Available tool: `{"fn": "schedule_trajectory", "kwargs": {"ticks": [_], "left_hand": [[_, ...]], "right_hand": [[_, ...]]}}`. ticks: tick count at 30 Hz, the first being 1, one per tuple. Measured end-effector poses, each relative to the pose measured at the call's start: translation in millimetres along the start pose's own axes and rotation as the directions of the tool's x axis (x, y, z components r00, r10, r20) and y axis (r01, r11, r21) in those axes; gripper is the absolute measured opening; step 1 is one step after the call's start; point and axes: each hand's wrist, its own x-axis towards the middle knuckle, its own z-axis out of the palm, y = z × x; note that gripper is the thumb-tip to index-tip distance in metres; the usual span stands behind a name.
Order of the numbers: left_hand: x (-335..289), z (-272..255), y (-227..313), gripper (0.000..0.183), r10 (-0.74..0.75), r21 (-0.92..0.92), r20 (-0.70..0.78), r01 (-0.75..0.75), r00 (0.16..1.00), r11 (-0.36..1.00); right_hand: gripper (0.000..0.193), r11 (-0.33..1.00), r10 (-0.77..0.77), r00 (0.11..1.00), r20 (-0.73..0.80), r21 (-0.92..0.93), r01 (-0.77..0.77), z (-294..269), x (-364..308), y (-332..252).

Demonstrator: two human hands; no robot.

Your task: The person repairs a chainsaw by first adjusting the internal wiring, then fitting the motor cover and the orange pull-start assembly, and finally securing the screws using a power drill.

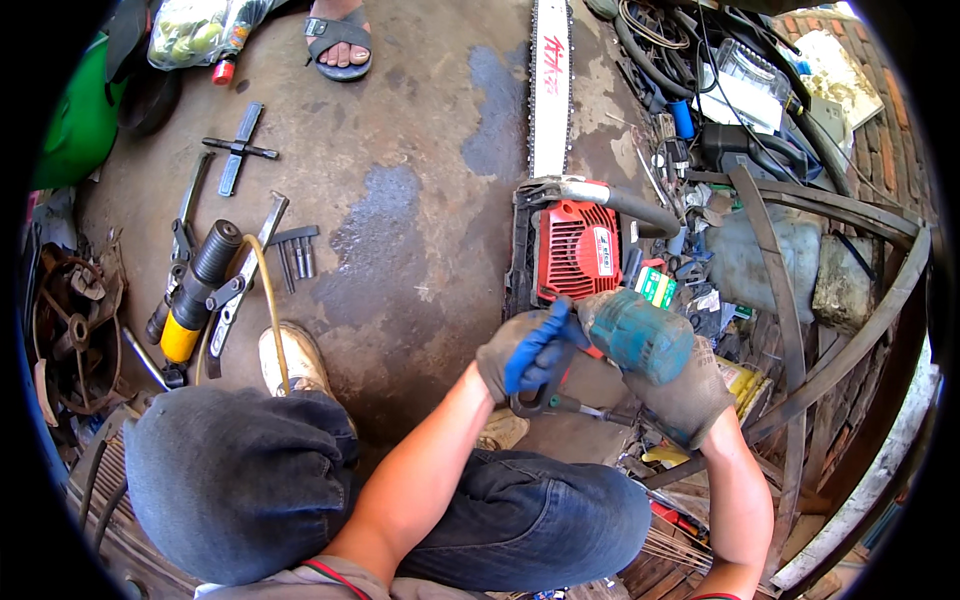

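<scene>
Denim-clad knee (240,490) nearest me, my right hand (688,396) grips the teal power driver (642,336) near the red chainsaw (578,250): likely heavy-headed, stiff, best held pistol-style. My left hand (524,358) curls, its hold unclear.

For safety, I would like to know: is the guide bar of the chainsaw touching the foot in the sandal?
Apart. The head view shows a wide stretch of floor between the guide bar and the sandalled foot.

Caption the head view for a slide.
Gloved right hand grips a teal power tool near a red chainsaw on the floor.
</scene>
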Motion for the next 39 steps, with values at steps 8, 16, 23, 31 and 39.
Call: {"fn": "schedule_trajectory", "kwargs": {"ticks": [8,16,23,31,39], "left_hand": [[20,19,-30,0.039,0.246,-0.554,-0.007,-0.208,0.969,0.806],[25,7,-34,0.041,0.287,-0.521,0.027,-0.232,0.957,0.822],[28,4,-34,0.04,0.271,-0.517,0.03,-0.217,0.962,0.828],[28,2,-32,0.038,0.258,-0.537,0.042,-0.196,0.965,0.821],[12,30,-27,0.034,0.265,-0.43,-0.049,-0.26,0.963,0.865]], "right_hand": [[0.037,0.996,0.064,0.997,0.04,0.051,-0.066,2,1,2],[0.037,0.996,0.035,0.999,0.037,0.08,-0.038,3,3,2],[0.035,0.999,0.01,0.999,0.03,0.031,-0.011,4,5,5],[0.033,0.995,0.104,0.992,0.075,-0.011,-0.103,1,6,5],[0.043,0.993,-0.076,0.996,-0.042,0.086,0.08,-14,-11,28]]}}
